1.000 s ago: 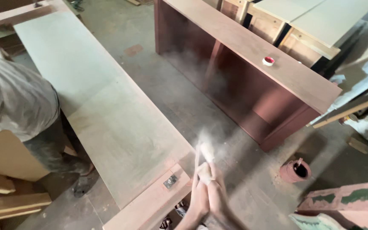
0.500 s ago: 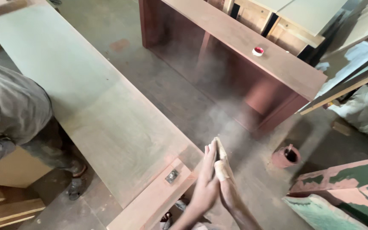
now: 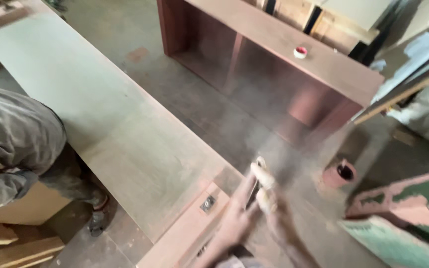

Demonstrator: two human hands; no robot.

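Long pale plywood panel (image 3: 100, 124) laid flat, running from upper left down to the lower centre, with a reddish-brown edge strip (image 3: 184, 238) at its near end. Small metal fitting (image 3: 207, 203) set into that strip, just left of the hands. Dusty concrete floor (image 3: 175, 84) between the panel and a reddish-brown open cabinet frame (image 3: 274, 64), placed across the upper right. Small red-and-white round item (image 3: 300, 52) resting on the cabinet's top board. A co-worker in a grey shirt (image 3: 16, 144) bent over at the left edge, beside the panel, one shoe (image 3: 98, 223) on the floor below. Green-and-pink painted boards (image 3: 403, 218) stacked at lower right; a reddish round can (image 3: 341, 172) standing on the floor near them, open top dark. Left hand (image 3: 237, 223) and right hand (image 3: 276, 211) raised together at lower centre, just beyond the panel's near end, palms facing and close, both motion-blurred. A thin pale cloud of dust (image 3: 274, 144) hanging above the fingertips. Something pale visible at the right fingertips (image 3: 263, 177); held object or merely dust-coated fingers: cannot tell. Grip state of either hand unreadable through the blur.
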